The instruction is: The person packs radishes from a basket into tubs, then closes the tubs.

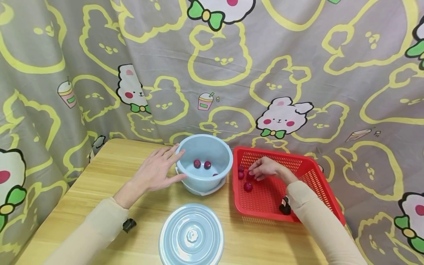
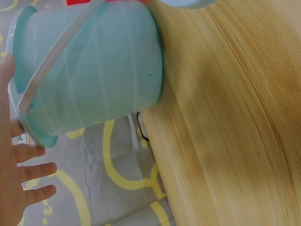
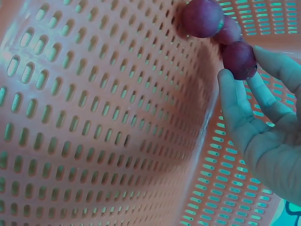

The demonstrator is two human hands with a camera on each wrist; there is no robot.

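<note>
In the head view a light-blue bucket (image 1: 204,180) stands on the table with several dark-red plums (image 1: 197,163) inside. Fingers spread, my left hand (image 1: 158,170) touches or nearly touches the bucket's left rim. A red perforated basket (image 1: 265,206) sits to the right of it. Inside the basket, my right hand (image 1: 266,168) pinches a plum (image 3: 240,60) between thumb and fingertips, clearest in the right wrist view. Other plums (image 1: 248,186) lie around that hand near the basket's left wall. A white handle (image 2: 54,54) hangs across the bucket's side in the left wrist view.
A light-blue lid (image 1: 191,235) with a small knob lies on the wooden table (image 1: 126,162), in front of the bucket. Behind the table hangs a grey patterned curtain (image 1: 228,99), close to the backs of bucket and basket.
</note>
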